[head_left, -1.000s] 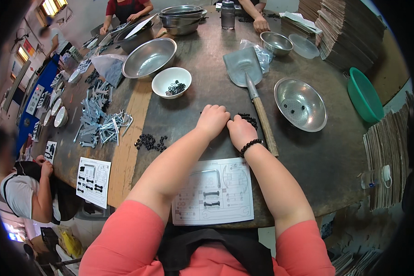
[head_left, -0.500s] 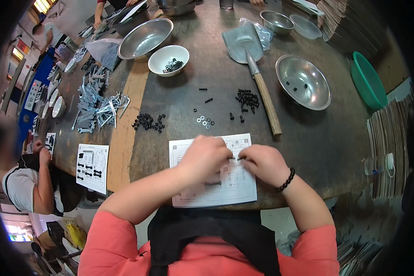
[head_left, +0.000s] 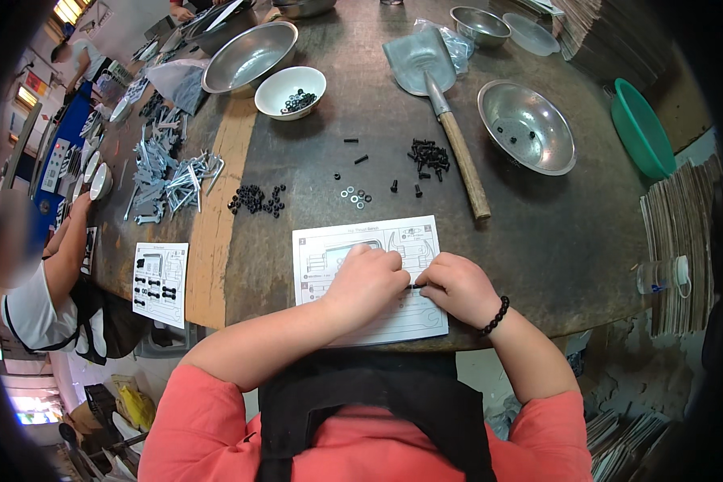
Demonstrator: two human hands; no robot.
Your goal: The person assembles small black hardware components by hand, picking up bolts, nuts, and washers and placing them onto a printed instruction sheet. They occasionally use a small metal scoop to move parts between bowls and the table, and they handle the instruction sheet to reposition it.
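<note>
Over a printed instruction sheet point(head_left: 329, 237), my two hands meet fingertip to fingertip. My left hand point(head_left: 367, 281) is closed, with its thumb and forefinger at one end of a small black bolt point(head_left: 414, 286). My right hand point(head_left: 462, 283), a dark bead bracelet at its wrist, pinches the bolt's other end. Fingers cover most of the bolt, so I cannot tell whether a nut or washer is on it. Just beyond the sheet lie several washers point(head_left: 353, 195), a pile of black nuts point(head_left: 257, 200) and a heap of black bolts point(head_left: 430, 157).
A metal scoop with a wooden handle point(head_left: 463, 165) lies right of the bolts. Steel bowls point(head_left: 530, 128) and a white bowl of small hardware point(head_left: 292, 92) stand farther back. Wrenches and hex keys point(head_left: 169, 173) are heaped left. A co-worker point(head_left: 52, 297) sits beyond the second sheet point(head_left: 159, 281).
My hands have shifted slightly down, still pinching together. A dark bolt-like piece lower on the sheet no longer shows. The co-worker's arm has reached forward to a small white bowl.
</note>
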